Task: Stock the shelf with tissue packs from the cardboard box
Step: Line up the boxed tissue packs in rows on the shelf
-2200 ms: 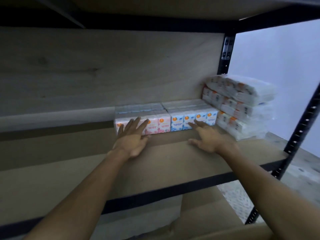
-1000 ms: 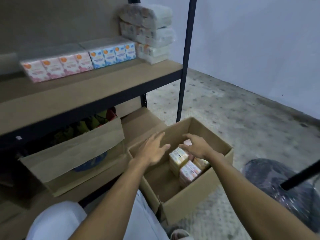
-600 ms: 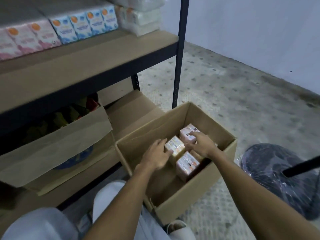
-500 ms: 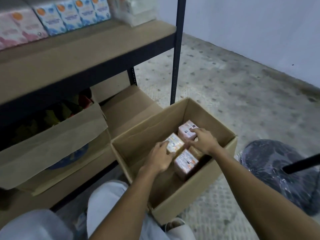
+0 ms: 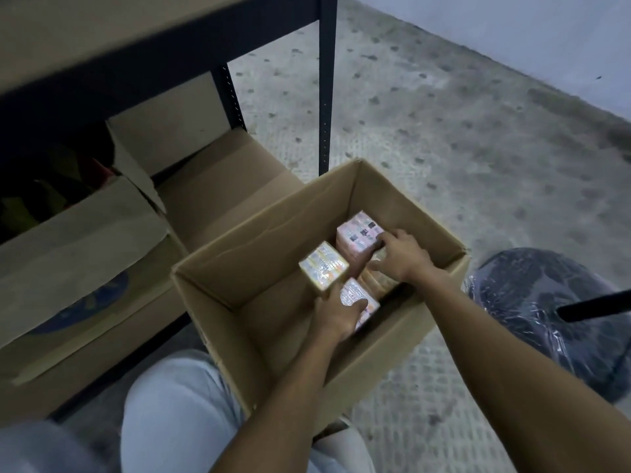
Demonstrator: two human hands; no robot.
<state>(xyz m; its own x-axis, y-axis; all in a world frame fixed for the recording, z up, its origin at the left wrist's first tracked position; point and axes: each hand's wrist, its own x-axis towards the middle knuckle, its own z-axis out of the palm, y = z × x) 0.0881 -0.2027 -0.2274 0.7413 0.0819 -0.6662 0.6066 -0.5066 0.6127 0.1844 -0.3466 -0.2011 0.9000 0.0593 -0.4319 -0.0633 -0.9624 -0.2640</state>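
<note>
An open cardboard box (image 5: pixel 239 247) stands on the floor in front of my knees. Tissue packs stand upright in its right half: a pink pack (image 5: pixel 358 235) at the back, an orange-yellow pack (image 5: pixel 322 268) in the middle, and a nearer pink pack (image 5: pixel 353 295). My left hand (image 5: pixel 336 317) is inside the box, its fingers wrapped around the nearer pink pack. My right hand (image 5: pixel 401 256) grips the far pink pack from its right side. The shelf board (image 5: pixel 102 32) crosses the upper left; its stocked packs are out of view.
Under the shelf sits another cardboard box (image 5: pixel 85 233) with open flaps and dark contents. A black shelf post (image 5: pixel 326 97) rises just behind the tissue box. A dark plastic-wrapped bundle (image 5: pixel 546 312) lies on the speckled floor at right, with a black bar across it.
The view dropped from the shelf to the box on the floor. Both hands left the shelved packs, reached into the box and closed on two pink packs.
</note>
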